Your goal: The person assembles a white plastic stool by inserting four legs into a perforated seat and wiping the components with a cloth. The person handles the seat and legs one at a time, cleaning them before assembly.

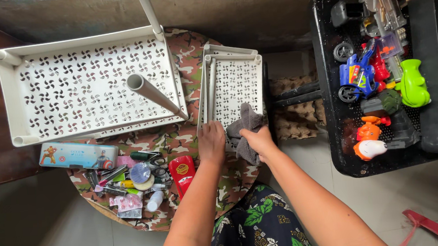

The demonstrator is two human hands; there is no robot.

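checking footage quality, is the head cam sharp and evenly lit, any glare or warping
Head view: sharp and evenly lit on the left hand, right hand and grey cloth; soft daylight, only faint shadows; a small highlight on the red tin; wide-angle bend shows along the large white perforated tray near the edge; no motion blur.
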